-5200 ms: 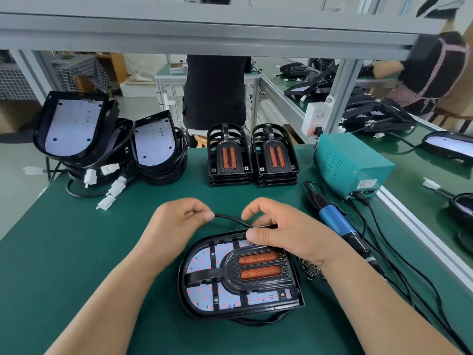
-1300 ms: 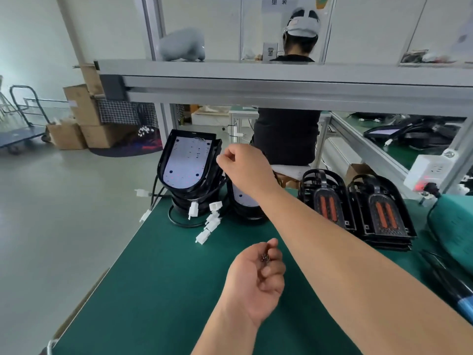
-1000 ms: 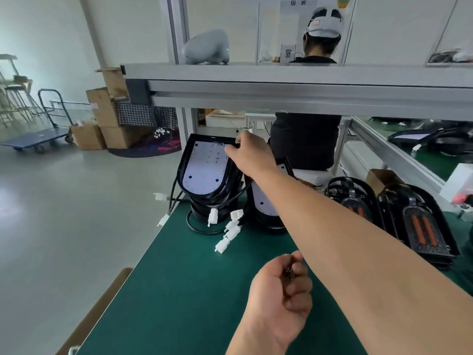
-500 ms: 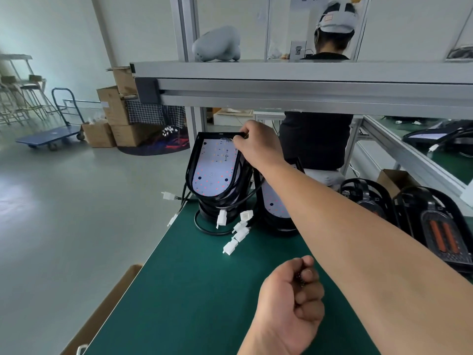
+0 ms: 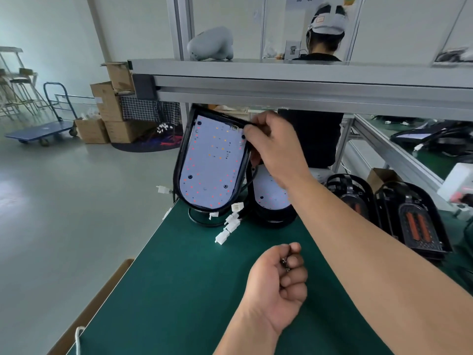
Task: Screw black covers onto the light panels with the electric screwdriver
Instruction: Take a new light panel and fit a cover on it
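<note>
Head camera: your right hand (image 5: 276, 152) is stretched to the far left corner of the green workbench (image 5: 179, 290), where its fingers and thumb are curled round the upper right rim of the top light panel (image 5: 210, 162). The panel stands tilted, its white LED face toward you and its rounded lower end down on a stack of black housings at the bench's left edge. Your left hand (image 5: 277, 285) hangs over the middle of the bench, toward the front edge, its fingers curled into a loose fist with a few small metal screws (image 5: 284, 262) pinched between thumb and forefinger. Just right of the gripped panel a second panel stack (image 5: 271, 196) sits partly hidden behind your forearm. White plug connectors (image 5: 230, 224) on black cables spill from both stacks onto the mat. Two stacks of black covers (image 5: 414, 226) with orange strips stand along the far edge toward the right. An aluminium rail (image 5: 281, 90) crosses overhead; beyond it another person (image 5: 325, 29) sits with their back to you. Cardboard boxes (image 5: 110, 108) and a blue trolley (image 5: 38, 129) stand on the floor off the bench's left edge.
</note>
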`<act>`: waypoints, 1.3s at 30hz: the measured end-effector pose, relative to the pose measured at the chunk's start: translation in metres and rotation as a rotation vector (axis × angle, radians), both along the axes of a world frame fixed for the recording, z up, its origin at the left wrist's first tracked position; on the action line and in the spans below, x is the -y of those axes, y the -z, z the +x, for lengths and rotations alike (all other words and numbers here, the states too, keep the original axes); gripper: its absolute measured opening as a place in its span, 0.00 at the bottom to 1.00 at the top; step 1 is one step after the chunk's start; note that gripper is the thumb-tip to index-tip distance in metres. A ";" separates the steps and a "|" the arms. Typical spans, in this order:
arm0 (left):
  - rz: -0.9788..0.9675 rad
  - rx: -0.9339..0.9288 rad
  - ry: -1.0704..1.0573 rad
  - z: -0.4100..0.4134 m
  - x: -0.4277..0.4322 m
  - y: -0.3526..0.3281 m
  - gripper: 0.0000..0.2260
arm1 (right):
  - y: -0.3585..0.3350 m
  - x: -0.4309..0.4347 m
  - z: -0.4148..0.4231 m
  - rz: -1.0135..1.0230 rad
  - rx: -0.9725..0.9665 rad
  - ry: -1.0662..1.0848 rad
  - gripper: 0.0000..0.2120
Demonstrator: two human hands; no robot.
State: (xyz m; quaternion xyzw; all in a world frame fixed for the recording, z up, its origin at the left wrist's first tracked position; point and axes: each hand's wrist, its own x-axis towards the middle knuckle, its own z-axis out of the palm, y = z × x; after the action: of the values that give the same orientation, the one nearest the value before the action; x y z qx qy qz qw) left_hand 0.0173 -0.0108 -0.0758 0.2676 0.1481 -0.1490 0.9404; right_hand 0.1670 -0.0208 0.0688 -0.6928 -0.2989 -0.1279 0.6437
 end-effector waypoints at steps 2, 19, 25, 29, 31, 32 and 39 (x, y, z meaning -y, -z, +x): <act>0.004 0.022 0.004 -0.001 0.001 -0.002 0.05 | 0.007 0.016 -0.012 0.061 -0.050 -0.052 0.02; -0.023 0.103 -0.391 0.007 -0.033 -0.005 0.09 | 0.038 0.181 -0.104 0.462 -0.293 -0.005 0.07; -0.129 0.118 -0.592 0.008 -0.069 0.000 0.18 | 0.065 0.221 -0.133 0.546 -0.413 0.086 0.05; -0.065 0.092 -0.614 0.009 -0.074 -0.001 0.24 | 0.085 0.240 -0.153 0.564 -0.551 0.129 0.06; -0.051 0.092 -0.613 0.010 -0.078 -0.003 0.24 | 0.095 0.249 -0.166 0.547 -0.600 0.086 0.08; -0.049 0.096 -0.613 0.011 -0.080 -0.003 0.24 | 0.099 0.253 -0.173 0.528 -0.622 0.062 0.09; -0.013 0.144 -0.560 0.016 -0.085 -0.001 0.16 | 0.110 0.263 -0.188 0.382 -0.704 -0.041 0.20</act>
State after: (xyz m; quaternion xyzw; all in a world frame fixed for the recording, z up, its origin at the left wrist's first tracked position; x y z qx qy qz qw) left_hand 0.0336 0.0742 -0.0744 0.2201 0.1479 0.1349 0.9547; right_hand -0.0213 -0.2834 -0.0412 -0.5559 -0.0449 0.0768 0.8265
